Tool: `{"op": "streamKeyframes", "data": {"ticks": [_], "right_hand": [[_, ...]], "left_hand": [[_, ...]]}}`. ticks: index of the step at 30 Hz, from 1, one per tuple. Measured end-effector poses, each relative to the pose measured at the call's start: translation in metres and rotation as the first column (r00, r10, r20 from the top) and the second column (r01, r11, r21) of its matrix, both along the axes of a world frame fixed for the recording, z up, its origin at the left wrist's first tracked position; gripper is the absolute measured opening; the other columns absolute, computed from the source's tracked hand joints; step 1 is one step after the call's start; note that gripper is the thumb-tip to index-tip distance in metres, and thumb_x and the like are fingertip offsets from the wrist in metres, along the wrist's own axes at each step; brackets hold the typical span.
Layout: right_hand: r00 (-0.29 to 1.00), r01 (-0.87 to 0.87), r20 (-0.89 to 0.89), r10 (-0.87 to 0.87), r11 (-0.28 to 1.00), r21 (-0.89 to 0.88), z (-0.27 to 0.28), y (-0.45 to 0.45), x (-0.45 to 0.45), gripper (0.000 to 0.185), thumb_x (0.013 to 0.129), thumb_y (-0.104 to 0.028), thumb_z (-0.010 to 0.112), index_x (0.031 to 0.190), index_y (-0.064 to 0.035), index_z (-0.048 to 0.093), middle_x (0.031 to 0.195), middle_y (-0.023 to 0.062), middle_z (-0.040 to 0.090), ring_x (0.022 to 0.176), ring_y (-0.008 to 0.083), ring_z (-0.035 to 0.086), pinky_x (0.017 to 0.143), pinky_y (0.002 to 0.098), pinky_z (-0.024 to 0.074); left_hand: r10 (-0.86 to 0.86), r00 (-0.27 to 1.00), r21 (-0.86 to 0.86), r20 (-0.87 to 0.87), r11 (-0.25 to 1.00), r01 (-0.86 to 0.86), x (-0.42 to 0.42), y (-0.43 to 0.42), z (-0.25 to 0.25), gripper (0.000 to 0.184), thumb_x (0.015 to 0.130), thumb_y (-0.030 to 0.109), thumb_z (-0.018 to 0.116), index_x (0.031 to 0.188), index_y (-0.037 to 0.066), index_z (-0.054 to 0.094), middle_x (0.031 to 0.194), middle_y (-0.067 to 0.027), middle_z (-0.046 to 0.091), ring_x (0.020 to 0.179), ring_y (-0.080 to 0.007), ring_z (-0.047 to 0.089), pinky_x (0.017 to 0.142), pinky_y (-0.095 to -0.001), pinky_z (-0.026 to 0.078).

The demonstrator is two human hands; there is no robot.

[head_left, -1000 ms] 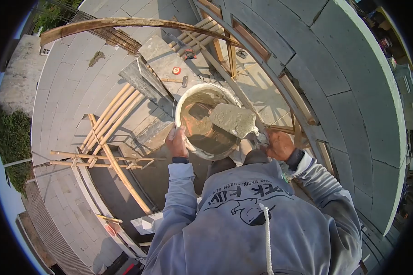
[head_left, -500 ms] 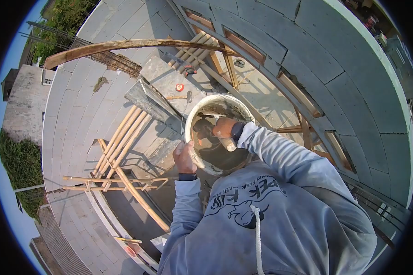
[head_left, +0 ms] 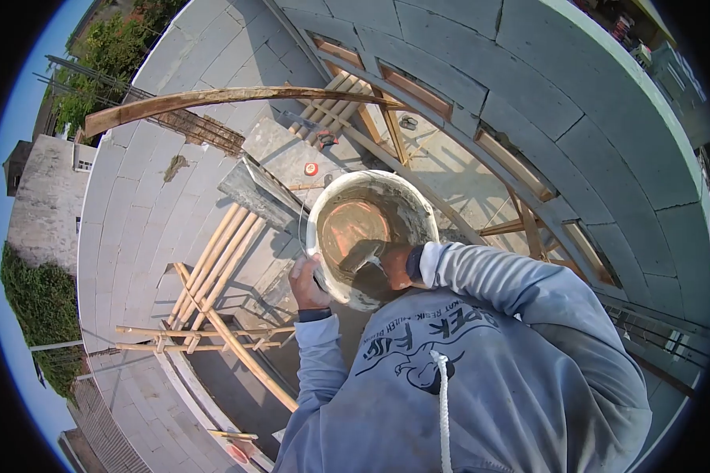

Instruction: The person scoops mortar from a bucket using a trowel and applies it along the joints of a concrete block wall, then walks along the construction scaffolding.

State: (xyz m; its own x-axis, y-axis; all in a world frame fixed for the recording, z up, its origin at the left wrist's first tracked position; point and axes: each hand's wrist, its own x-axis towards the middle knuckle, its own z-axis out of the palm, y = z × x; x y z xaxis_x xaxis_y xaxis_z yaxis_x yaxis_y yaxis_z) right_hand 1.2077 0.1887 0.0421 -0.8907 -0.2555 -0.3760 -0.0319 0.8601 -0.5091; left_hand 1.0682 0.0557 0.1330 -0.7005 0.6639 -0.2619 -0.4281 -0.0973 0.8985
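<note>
A white bucket smeared with grey mortar is in front of my torso, its mouth facing me. My left hand grips its near-left rim. Inside the near side of the bucket, my right hand is closed around a trowel, and the handle is mostly hidden by the hand. The trowel blade is coated grey and lies against wet mortar. Farther in, the bucket's bottom shows a thin smeared layer with a reddish patch.
A curved wooden plank crosses beyond the bucket. Bamboo poles form scaffolding at left. A red tape measure and a partly hidden hammer lie on a board past the bucket. A grey block wall with openings rises at right.
My right hand and the trowel have moved toward me, down to the bucket's near side. The bucket has tilted, so more of its bottom shows. My left hand stays at the rim.
</note>
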Motion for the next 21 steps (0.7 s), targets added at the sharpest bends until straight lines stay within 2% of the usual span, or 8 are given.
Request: {"op": "streamKeyframes", "data": {"ticks": [3,5,6,8,10,11,14,21], "right_hand": [[0.855,0.471,0.320,-0.408,0.868,-0.154,0.073,0.031,0.014,0.048,0.072,-0.039,0.057,0.090,0.0058,0.063,0.085,0.0238,0.062,0.086,0.0374,0.059,0.074,0.0417,0.0458],[0.967,0.182,-0.162,-0.195,0.979,-0.095,0.058,0.057,0.024,0.047,0.076,-0.040,0.055,0.092,0.0036,0.063,0.086,0.0252,0.062,0.085,0.0379,0.059,0.075,0.0435,0.0437],[0.777,0.607,0.307,-0.550,0.784,-0.132,0.093,0.069,0.016,0.040,0.079,-0.035,0.054,0.098,-0.0006,0.063,0.082,0.0233,0.062,0.082,0.0360,0.061,0.076,0.0427,0.0459],[0.517,0.846,0.618,-0.592,0.463,-0.265,0.122,0.094,0.014,0.036,0.080,-0.028,0.050,0.090,0.0043,0.063,0.077,0.0151,0.066,0.075,0.0291,0.065,0.072,0.0400,0.0482],[0.556,0.821,0.620,-0.553,0.481,-0.307,0.141,0.105,0.007,0.035,0.081,-0.027,0.049,0.096,0.0014,0.063,0.081,0.0161,0.066,0.080,0.0312,0.064,0.074,0.0406,0.0468],[0.708,0.697,0.392,-0.588,0.670,-0.255,0.149,0.103,0.002,0.033,0.081,-0.026,0.049,0.096,-0.0008,0.064,0.085,0.0167,0.066,0.083,0.0317,0.063,0.076,0.0402,0.0461],[0.943,0.326,-0.025,-0.333,0.934,-0.146,0.108,0.094,-0.037,0.031,0.076,-0.030,0.052,0.088,-0.0054,0.065,0.085,0.0196,0.063,0.080,0.0369,0.061,0.071,0.0449,0.0446],[0.940,0.165,-0.312,-0.140,0.985,0.052,0.098,0.019,-0.017,0.014,0.062,-0.020,0.059,0.065,-0.0081,0.067,0.068,0.0121,0.063,0.068,0.0321,0.063,0.057,0.0423,0.0493]], "left_hand": [[0.032,0.999,0.030,0.015,0.999,-0.032,-0.004,-0.003,-0.004,0.026,0.078,0.011,0.055,0.098,-0.006,0.060,0.088,-0.0083,0.062,0.079,-0.0149,0.058,0.071,-0.0261,0.046],[0.043,0.999,0.025,0.017,0.999,-0.043,-0.009,-0.003,-0.022,0.026,0.078,0.011,0.056,0.098,-0.006,0.060,0.087,-0.0079,0.062,0.079,-0.0141,0.058,0.071,-0.0259,0.045],[0.034,0.997,-0.036,-0.062,0.999,-0.036,-0.009,-0.003,-0.024,0.027,0.078,0.011,0.056,0.098,-0.007,0.060,0.086,-0.0076,0.061,0.077,-0.0133,0.057,0.070,-0.0255,0.045],[-0.026,0.975,-0.158,-0.223,0.987,-0.010,-0.010,0.003,-0.024,0.029,0.078,0.012,0.057,0.099,-0.008,0.060,0.085,-0.0070,0.061,0.075,-0.0118,0.055,0.069,-0.0246,0.044],[-0.053,0.983,-0.107,-0.176,0.994,0.034,0.001,0.015,-0.007,0.029,0.079,0.013,0.058,0.099,-0.008,0.060,0.083,-0.0055,0.060,0.073,-0.0107,0.053,0.067,-0.0236,0.043],[-0.062,0.987,-0.086,-0.151,0.995,0.049,0.006,0.018,0.001,0.029,0.079,0.013,0.058,0.099,-0.008,0.060,0.082,-0.0048,0.060,0.072,-0.0102,0.052,0.067,-0.0231,0.042],[-0.323,0.713,-0.264,-0.622,0.944,0.198,0.002,0.017,0.013,0.030,0.078,0.013,0.058,0.099,-0.008,0.061,0.079,-0.0022,0.059,0.070,-0.0098,0.051,0.065,-0.0223,0.041],[-0.205,0.963,-0.089,-0.176,0.977,0.192,0.006,0.019,0.026,0.022,0.073,0.008,0.060,0.091,-0.004,0.065,0.078,0.0003,0.058,0.071,-0.0083,0.051,0.068,-0.0214,0.039]]}}
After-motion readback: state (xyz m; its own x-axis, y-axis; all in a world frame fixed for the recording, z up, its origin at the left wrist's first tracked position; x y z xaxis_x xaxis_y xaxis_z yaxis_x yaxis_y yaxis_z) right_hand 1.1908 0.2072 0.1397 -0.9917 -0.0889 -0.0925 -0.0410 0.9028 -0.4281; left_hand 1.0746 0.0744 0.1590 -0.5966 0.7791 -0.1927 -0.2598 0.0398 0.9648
